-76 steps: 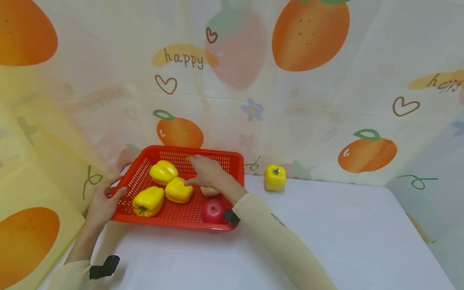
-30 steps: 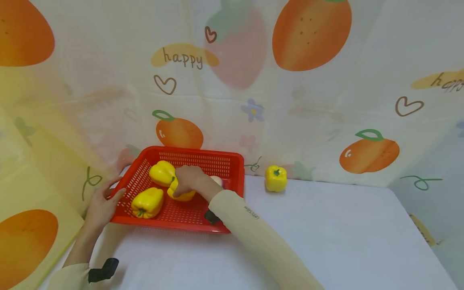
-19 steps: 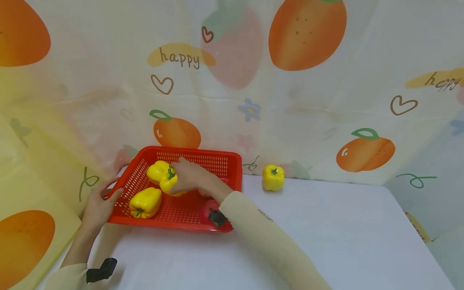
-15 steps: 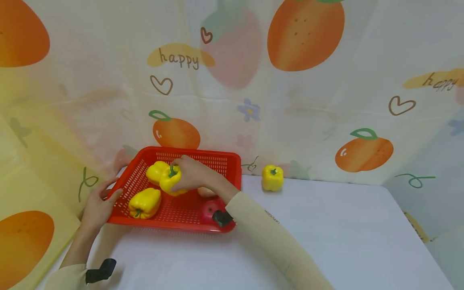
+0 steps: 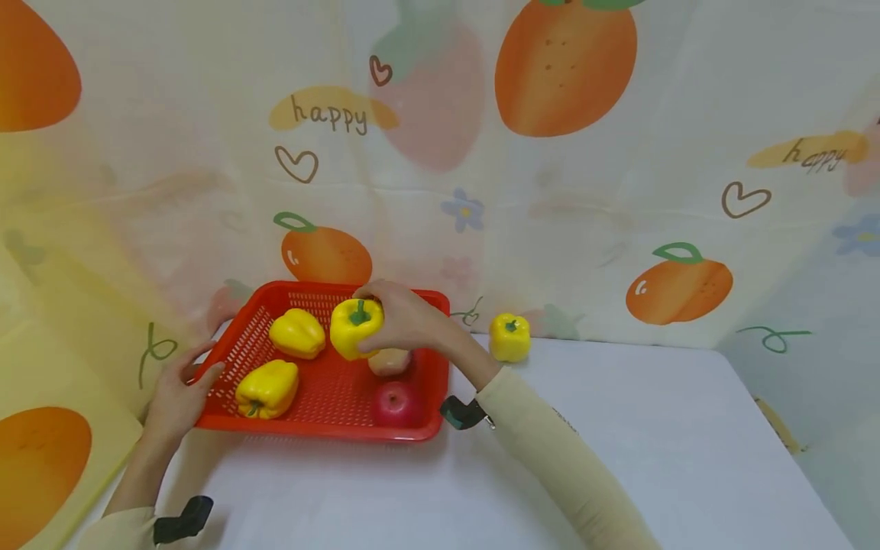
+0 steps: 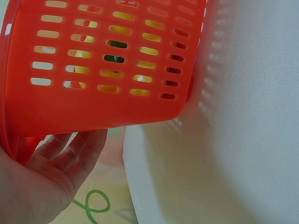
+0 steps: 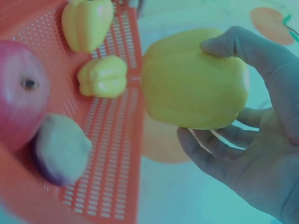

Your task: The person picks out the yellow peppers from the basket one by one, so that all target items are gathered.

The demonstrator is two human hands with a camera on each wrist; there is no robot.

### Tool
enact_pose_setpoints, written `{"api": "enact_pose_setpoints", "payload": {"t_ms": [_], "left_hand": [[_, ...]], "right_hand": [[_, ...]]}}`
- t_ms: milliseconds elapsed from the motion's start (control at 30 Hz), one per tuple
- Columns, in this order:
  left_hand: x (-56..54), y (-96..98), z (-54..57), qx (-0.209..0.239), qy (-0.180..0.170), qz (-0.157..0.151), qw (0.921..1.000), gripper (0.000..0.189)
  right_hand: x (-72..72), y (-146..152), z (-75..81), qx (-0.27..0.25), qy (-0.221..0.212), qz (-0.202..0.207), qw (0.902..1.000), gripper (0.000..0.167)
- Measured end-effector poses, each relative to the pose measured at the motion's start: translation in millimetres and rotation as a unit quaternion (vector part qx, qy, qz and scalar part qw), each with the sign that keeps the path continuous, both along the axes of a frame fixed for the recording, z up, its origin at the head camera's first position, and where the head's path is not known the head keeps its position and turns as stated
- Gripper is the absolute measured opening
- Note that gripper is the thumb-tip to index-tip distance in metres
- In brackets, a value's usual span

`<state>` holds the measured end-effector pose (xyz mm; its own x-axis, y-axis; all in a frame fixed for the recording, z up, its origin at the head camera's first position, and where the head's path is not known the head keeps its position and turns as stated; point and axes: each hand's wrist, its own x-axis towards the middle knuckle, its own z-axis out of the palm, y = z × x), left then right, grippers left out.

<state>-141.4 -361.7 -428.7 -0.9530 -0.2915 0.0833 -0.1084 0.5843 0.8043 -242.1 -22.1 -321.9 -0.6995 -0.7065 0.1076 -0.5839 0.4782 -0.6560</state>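
My right hand (image 5: 406,315) has the raised pepper (image 5: 349,330) pinched, thumb (image 7: 233,42) on one side and fingers (image 7: 202,150) on the other, and I hold it up over the basket (image 5: 323,434), apart from the things inside. My left hand (image 5: 175,399) grips the basket's left end, thumb over the rim and the other fingers curled beyond it. As I judge it, the work with the peppers is part done: the outside pepper (image 5: 510,340) stands upright on the white counter (image 5: 619,428), near the basket's right end, while the raised pepper is off the basket floor but not yet set down. Left to deal with, I think, are the back pepper (image 5: 297,334) and the front pepper (image 5: 268,388), both lying inside toward the left end, near each other. The red fruit (image 5: 397,406) and a pale round thing (image 5: 389,363) sit in the right half, neither in my grip; the pale one is partly hidden by my hand in the head view, and I can't tell what it is.
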Motion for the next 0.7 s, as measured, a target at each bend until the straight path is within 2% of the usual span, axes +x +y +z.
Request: {"api": "enact_pose_setpoints", "payload": {"t_ms": [100, 300, 700], "left_hand": [[1.5, -1.3, 0.3, -0.002, -0.002, 0.003, 1.0000, 0.058], [1.6, -1.7, -1.2, -0.005, -0.010, 0.007, 0.9999, 0.058], [1.1, -1.1, -1.5, -0.009, 0.013, 0.010, 0.9998, 0.054]], "right_hand": [[1.0, 13.6, 1.9, -0.010, -0.004, -0.013, 0.9999, 0.066], [3.3, 40.9, 1.8, -0.013, 0.022, -0.030, 0.9992, 0.072], [9.8, 90.8, -1.6, -0.028, 0.026, -0.051, 0.9979, 0.070]]}}
